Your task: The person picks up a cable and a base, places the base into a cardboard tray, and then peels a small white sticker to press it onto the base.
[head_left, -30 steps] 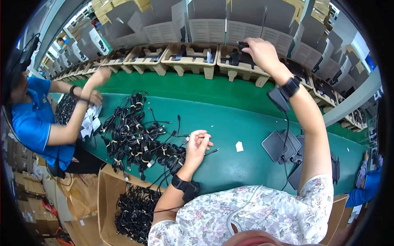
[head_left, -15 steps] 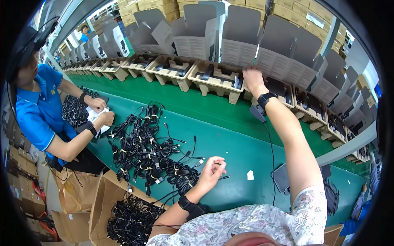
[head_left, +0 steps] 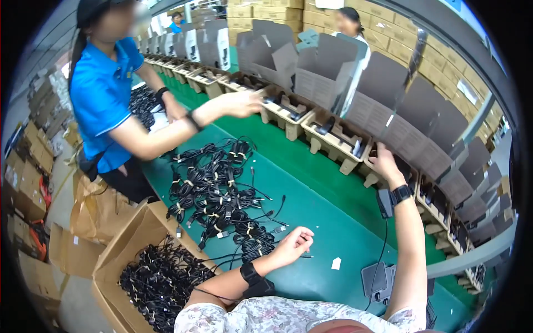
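Head view shows the right grip (head_left: 385,164) at a tray (head_left: 372,173) beyond the tabletop (head_left: 327,222), left grip (head_left: 291,244) beside heaped cables (head_left: 216,191), closure of both indeterminable, a co-worker's arm (head_left: 155,139) extending toward neighbouring trays (head_left: 333,143).

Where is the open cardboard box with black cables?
In the head view, the cardboard box is at lower left, beside the green table and left of the person's left hand.

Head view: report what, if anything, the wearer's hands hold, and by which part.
Left hand: nothing visibly held. Right hand, at the tan tray: cannot be told.
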Demonstrator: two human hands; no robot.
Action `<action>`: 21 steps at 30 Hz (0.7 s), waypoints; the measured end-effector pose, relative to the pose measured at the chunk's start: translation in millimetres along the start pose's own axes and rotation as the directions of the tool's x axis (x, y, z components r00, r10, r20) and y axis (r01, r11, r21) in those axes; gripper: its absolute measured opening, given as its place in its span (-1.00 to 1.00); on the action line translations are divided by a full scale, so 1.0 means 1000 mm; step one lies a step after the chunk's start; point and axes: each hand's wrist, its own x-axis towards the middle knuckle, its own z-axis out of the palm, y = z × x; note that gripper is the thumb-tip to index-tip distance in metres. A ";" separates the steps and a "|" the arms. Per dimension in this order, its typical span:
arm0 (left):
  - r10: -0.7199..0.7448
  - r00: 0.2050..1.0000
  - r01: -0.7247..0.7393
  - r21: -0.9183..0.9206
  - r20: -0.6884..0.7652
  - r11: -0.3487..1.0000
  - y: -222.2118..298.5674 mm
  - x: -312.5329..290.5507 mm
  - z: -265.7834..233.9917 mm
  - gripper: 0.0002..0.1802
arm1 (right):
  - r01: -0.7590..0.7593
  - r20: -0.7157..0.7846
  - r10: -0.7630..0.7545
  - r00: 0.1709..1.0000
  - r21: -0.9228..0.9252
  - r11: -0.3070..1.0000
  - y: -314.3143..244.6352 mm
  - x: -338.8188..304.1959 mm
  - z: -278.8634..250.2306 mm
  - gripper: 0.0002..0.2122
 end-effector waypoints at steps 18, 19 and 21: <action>0.161 0.963 -0.169 -0.018 -0.216 0.985 0.052 -0.066 0.053 -0.88 | 0.106 0.011 -0.107 0.994 -0.284 0.953 0.047 -0.080 -0.051 -0.66; 0.209 0.946 -0.210 0.023 -0.249 0.977 0.061 -0.077 0.043 -0.88 | 0.041 -0.010 -0.045 0.999 -0.235 0.971 0.047 -0.091 -0.055 -0.61; 0.284 0.906 -0.249 0.148 -0.314 0.957 0.074 -0.093 0.024 -0.87 | 0.119 -0.029 -0.140 0.990 -0.379 0.918 0.070 -0.097 -0.042 -0.54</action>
